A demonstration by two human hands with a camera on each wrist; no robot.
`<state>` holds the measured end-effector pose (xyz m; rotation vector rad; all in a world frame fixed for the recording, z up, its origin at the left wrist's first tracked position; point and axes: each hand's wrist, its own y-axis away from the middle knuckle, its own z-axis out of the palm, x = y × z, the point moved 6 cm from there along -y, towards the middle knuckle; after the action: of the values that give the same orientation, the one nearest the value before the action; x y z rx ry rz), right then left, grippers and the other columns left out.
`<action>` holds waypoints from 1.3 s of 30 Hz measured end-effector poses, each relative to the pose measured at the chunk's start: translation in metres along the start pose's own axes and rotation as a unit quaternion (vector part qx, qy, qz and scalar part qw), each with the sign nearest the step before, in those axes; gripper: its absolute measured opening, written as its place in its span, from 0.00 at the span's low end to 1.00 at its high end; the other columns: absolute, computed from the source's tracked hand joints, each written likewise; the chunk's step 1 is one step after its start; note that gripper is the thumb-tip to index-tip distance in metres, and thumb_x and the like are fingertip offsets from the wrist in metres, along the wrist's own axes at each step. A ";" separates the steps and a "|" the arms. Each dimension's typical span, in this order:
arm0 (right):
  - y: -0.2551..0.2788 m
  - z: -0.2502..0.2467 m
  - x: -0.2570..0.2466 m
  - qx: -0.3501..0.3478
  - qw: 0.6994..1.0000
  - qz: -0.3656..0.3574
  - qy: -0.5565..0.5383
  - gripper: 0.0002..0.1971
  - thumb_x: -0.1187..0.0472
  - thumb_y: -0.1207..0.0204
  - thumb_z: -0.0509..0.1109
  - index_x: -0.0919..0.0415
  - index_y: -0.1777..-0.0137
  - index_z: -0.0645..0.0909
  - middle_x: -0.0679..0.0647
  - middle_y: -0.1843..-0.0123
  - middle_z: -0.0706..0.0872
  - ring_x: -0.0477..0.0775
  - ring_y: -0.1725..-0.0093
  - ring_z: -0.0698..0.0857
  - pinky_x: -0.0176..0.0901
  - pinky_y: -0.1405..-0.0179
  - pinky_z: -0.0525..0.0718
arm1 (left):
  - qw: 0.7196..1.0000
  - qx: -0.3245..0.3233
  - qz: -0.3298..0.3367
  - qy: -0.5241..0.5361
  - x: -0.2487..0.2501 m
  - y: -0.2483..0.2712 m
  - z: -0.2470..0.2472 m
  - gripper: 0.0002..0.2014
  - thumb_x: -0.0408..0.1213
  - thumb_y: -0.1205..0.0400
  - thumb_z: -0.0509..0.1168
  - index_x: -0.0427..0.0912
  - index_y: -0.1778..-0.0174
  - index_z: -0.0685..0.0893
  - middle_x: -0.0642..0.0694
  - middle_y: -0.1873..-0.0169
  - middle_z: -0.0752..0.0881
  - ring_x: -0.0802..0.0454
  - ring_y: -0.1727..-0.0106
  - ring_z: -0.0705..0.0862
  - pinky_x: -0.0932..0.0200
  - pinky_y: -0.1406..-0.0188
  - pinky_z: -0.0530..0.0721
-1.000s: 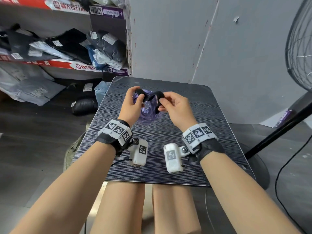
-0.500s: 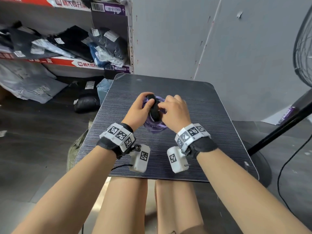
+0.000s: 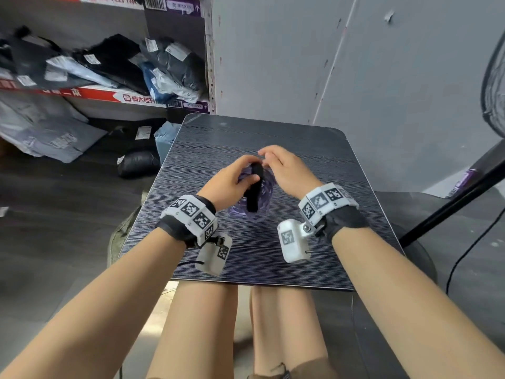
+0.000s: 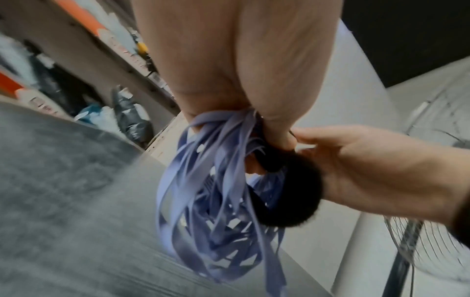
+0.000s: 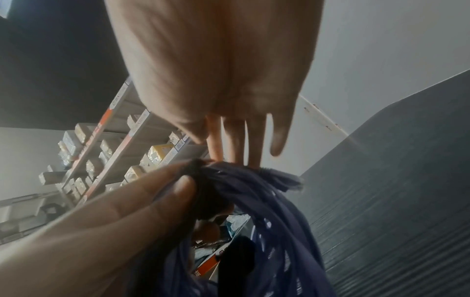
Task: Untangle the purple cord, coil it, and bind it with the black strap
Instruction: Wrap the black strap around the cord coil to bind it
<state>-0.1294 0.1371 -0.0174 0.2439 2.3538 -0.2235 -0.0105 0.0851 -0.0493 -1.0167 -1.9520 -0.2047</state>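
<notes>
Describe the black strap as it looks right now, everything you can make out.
The black strap is a soft, fuzzy-looking band wrapped across the coiled purple cord, running lengthwise over the bundle's top toward the person. The left hand holds the bundle above the table, thumb pressed on the strap's upper part. The right hand hovers beside it with fingers straight, fingertips near the strap's far end. The left wrist view shows it looping round the flat strands; whether it is fastened cannot be told.

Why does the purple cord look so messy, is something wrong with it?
Nothing looks broken. The purple cord is a loose, uneven coil with strands crossing and ends dangling. The left hand grips it, and the black strap goes around it.
</notes>
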 end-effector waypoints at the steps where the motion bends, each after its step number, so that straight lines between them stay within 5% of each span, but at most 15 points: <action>1: -0.002 0.004 0.003 -0.030 0.999 0.016 0.003 0.16 0.57 0.14 0.50 0.58 0.40 0.80 0.51 0.45 0.83 0.49 0.46 0.79 0.44 0.44 0.73 | 0.999 -0.016 0.026 -0.043 0.006 0.000 0.001 0.17 0.35 0.16 0.60 0.47 0.31 0.73 0.46 0.43 0.85 0.50 0.42 0.83 0.53 0.43 0.81; 5: -0.004 0.006 0.014 -0.065 0.996 0.053 -0.044 0.18 0.57 0.15 0.52 0.69 0.49 0.81 0.56 0.53 0.82 0.52 0.54 0.78 0.46 0.50 0.74 | 0.958 -0.044 0.172 -0.224 0.028 0.003 0.005 0.17 0.37 0.18 0.56 0.47 0.33 0.76 0.47 0.49 0.86 0.43 0.52 0.79 0.49 0.51 0.77; 7: 0.002 0.010 0.017 -0.087 0.992 0.053 -0.074 0.15 0.59 0.15 0.56 0.67 0.49 0.82 0.58 0.53 0.84 0.53 0.55 0.80 0.45 0.56 0.78 | 0.924 -0.058 0.221 -0.305 0.025 0.006 0.010 0.15 0.39 0.18 0.58 0.49 0.35 0.77 0.49 0.50 0.86 0.43 0.52 0.79 0.47 0.52 0.78; 9: 0.003 0.017 0.023 -0.102 0.993 0.036 -0.038 0.11 0.61 0.17 0.60 0.63 0.49 0.85 0.57 0.51 0.87 0.53 0.52 0.83 0.45 0.49 0.80 | 0.897 -0.075 0.254 -0.353 0.021 0.013 0.016 0.14 0.36 0.20 0.65 0.49 0.38 0.79 0.51 0.50 0.87 0.42 0.54 0.81 0.49 0.57 0.78; 12: 0.006 0.028 0.032 -0.120 0.992 0.026 0.025 0.11 0.61 0.20 0.64 0.52 0.57 0.87 0.48 0.61 0.86 0.50 0.57 0.82 0.47 0.49 0.79 | 0.878 -0.097 0.284 -0.374 0.018 0.022 0.023 0.13 0.35 0.23 0.67 0.52 0.44 0.80 0.53 0.53 0.88 0.44 0.57 0.85 0.54 0.59 0.81; 16: 0.014 0.038 0.023 -0.146 0.974 -0.008 0.173 0.16 0.67 0.24 0.61 0.51 0.45 0.86 0.47 0.65 0.81 0.53 0.59 0.77 0.44 0.58 0.73 | 0.864 -0.130 0.287 -0.392 0.018 0.033 0.033 0.14 0.41 0.28 0.61 0.52 0.46 0.76 0.53 0.57 0.88 0.46 0.58 0.87 0.56 0.59 0.83; 21: 0.025 0.058 0.018 -0.216 0.945 -0.058 0.237 0.18 0.65 0.24 0.61 0.47 0.38 0.80 0.49 0.38 0.85 0.57 0.42 0.82 0.51 0.45 0.80 | 0.886 -0.153 0.238 -0.366 0.009 0.046 0.034 0.22 0.37 0.33 0.68 0.47 0.43 0.75 0.46 0.58 0.89 0.43 0.64 0.87 0.57 0.66 0.81; 25: 0.029 0.062 0.013 -0.206 0.926 -0.057 0.311 0.12 0.67 0.24 0.60 0.54 0.47 0.79 0.55 0.53 0.84 0.60 0.53 0.81 0.47 0.61 0.73 | 0.898 -0.195 0.118 -0.377 0.003 0.049 0.031 0.21 0.35 0.24 0.65 0.46 0.33 0.75 0.44 0.47 0.86 0.39 0.52 0.84 0.53 0.62 0.77; 28: 0.031 0.066 0.010 -0.212 0.910 -0.065 0.351 0.08 0.67 0.25 0.59 0.57 0.52 0.77 0.56 0.56 0.81 0.58 0.58 0.76 0.48 0.63 0.69 | 0.895 -0.198 0.091 -0.389 0.001 0.050 0.032 0.20 0.36 0.23 0.62 0.47 0.34 0.74 0.46 0.47 0.84 0.41 0.51 0.83 0.56 0.64 0.72; 30: 0.027 0.066 0.013 -0.200 0.931 -0.050 0.300 0.06 0.65 0.23 0.60 0.56 0.52 0.76 0.56 0.53 0.81 0.57 0.56 0.76 0.48 0.62 0.70 | 0.902 -0.197 0.081 -0.376 -0.001 0.050 0.032 0.20 0.36 0.23 0.62 0.48 0.35 0.74 0.47 0.49 0.85 0.41 0.52 0.84 0.55 0.64 0.75; 33: 0.013 0.041 0.015 -0.086 0.988 -0.028 0.121 0.06 0.59 0.19 0.61 0.59 0.48 0.77 0.54 0.51 0.76 0.54 0.53 0.76 0.47 0.49 0.74 | 0.924 -0.182 0.071 -0.328 -0.003 0.049 0.028 0.15 0.34 0.24 0.63 0.45 0.41 0.79 0.45 0.49 0.84 0.40 0.49 0.83 0.53 0.60 0.77; 37: 0.002 0.007 0.014 0.013 1.000 -0.011 0.020 0.08 0.59 0.19 0.62 0.64 0.49 0.78 0.55 0.46 0.74 0.53 0.52 0.76 0.39 0.46 0.73 | 0.946 -0.111 0.120 -0.281 0.002 0.051 0.020 0.13 0.33 0.27 0.72 0.40 0.46 0.86 0.38 0.44 0.77 0.38 0.43 0.76 0.44 0.48 0.80; 39: 0.001 0.006 0.012 0.017 1.000 -0.010 -0.009 0.06 0.57 0.20 0.62 0.59 0.53 0.75 0.61 0.52 0.80 0.60 0.53 0.82 0.53 0.45 0.81 | 0.951 -0.099 0.114 -0.269 0.002 0.045 0.017 0.13 0.36 0.26 0.73 0.40 0.46 0.86 0.38 0.44 0.76 0.38 0.43 0.75 0.45 0.46 0.79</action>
<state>-0.1341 0.1383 -0.0302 0.2334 2.3365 -0.2737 0.0109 0.1241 -0.0690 -1.5445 -2.3024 0.0135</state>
